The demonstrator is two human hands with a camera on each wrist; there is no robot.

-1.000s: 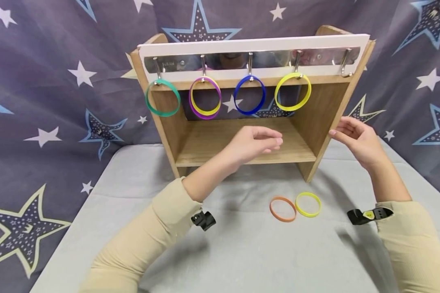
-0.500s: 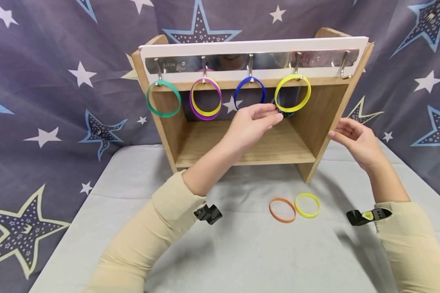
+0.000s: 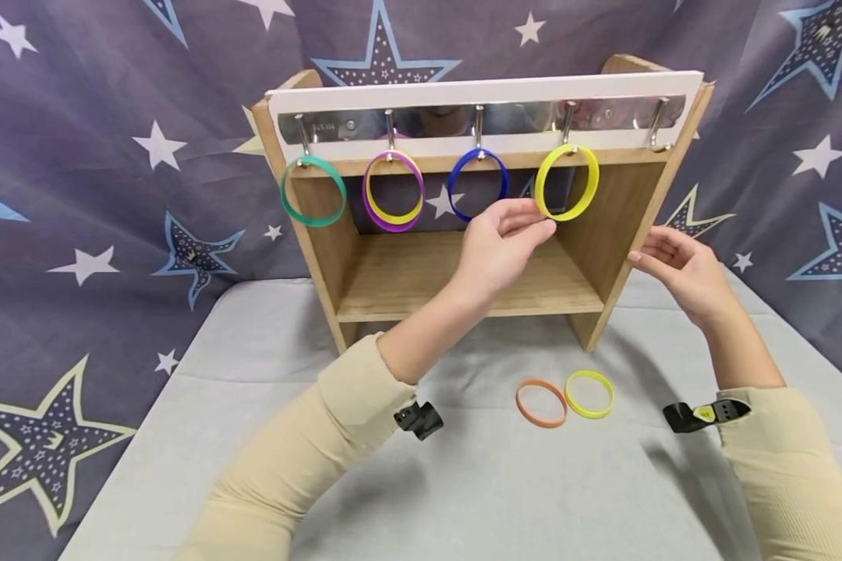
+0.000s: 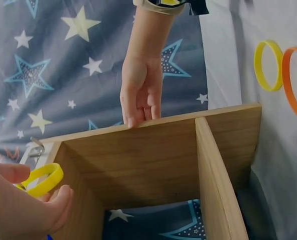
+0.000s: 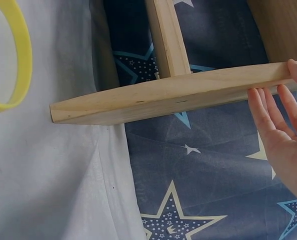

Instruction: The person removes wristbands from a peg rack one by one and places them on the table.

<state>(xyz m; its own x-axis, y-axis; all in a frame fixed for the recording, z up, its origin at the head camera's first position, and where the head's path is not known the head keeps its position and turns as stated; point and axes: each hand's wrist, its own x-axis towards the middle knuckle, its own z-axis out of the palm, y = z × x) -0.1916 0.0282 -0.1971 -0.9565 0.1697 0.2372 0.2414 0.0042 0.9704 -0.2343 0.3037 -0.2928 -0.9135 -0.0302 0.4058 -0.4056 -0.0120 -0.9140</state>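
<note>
Tabletop (image 3: 533, 483), seemingly — shelf (image 3: 407, 273), orange band (image 3: 547, 425), yellow band (image 3: 592, 415)

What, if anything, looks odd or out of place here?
A purple band and a yellow band share one hook, which looks odd since every other hook holds at most one. Nothing looks spilled or damaged.

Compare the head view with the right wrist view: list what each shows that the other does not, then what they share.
Only the head view: the left hand at the hung yellow band, the hung green band, the hung blue band, the hooks and the orange band.
Only the right wrist view: the side panel's outer face, with fingertips on it.
Both: the right hand, the rack, the starred cloth, and the loose yellow band lying on the table.
</note>
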